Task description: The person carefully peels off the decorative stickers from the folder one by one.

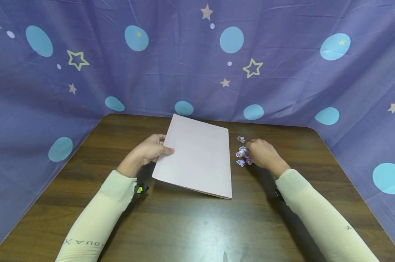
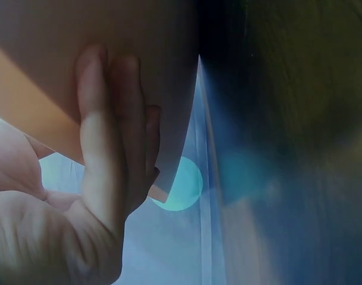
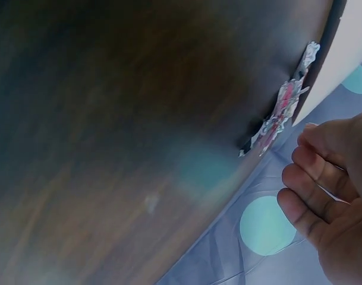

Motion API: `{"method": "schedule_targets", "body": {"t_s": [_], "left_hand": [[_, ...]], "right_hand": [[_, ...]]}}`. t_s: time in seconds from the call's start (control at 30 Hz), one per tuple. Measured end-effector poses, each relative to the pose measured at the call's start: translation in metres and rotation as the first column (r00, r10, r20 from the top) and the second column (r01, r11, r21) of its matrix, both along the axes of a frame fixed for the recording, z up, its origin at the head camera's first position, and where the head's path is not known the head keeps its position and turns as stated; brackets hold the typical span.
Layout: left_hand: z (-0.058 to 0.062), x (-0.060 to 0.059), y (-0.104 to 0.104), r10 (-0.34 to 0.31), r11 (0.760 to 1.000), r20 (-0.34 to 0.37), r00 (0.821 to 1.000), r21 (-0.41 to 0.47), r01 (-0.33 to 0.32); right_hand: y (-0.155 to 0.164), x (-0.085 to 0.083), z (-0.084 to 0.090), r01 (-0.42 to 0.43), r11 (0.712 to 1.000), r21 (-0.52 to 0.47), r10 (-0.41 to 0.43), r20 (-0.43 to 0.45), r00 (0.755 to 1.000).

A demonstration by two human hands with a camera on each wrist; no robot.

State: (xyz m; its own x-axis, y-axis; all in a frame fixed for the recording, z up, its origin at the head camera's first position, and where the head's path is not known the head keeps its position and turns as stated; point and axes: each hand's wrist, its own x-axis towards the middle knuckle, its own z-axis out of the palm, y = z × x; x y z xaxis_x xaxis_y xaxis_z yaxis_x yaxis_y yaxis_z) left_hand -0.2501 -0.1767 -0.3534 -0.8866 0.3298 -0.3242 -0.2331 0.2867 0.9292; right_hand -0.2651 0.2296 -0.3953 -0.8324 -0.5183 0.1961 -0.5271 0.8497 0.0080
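My left hand [image 1: 152,148] grips the left edge of a large white folder [image 1: 197,156], thumb on top and fingers underneath. The folder is tilted, its left side raised off the table. In the left wrist view, several fingers [image 2: 100,119] lie against its shaded underside. Just right of the folder, a small cluster of shiny, colourful cut-out stickers [image 1: 242,153] lies on the table. My right hand [image 1: 263,154] hovers beside them with fingers loosely curled. The right wrist view shows nothing between its fingertips [image 3: 295,176], with the stickers [image 3: 285,107] a short way off.
A single small red and blue sticker [image 1: 241,139] lies a little behind the cluster. The dark brown wooden table [image 1: 184,225] reaches back to a purple-blue cloth [image 1: 184,72] printed with stars and dots, which hangs behind and at both sides.
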Motion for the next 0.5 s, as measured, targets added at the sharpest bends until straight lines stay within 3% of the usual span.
{"method": "schedule_targets", "body": {"t_s": [0.33,0.5], "left_hand": [[-0.006,-0.002,-0.001,0.017,0.998,0.024,1.000,-0.062,-0.016],[-0.009,-0.004,-0.003,0.009,0.981,-0.007,1.000,-0.194,-0.010]], "right_hand": [[-0.017,0.003,-0.001,-0.053,0.993,-0.101,0.054,0.008,0.998],[-0.035,0.008,-0.002,-0.075,0.990,-0.121,0.083,0.064,0.995]]}}
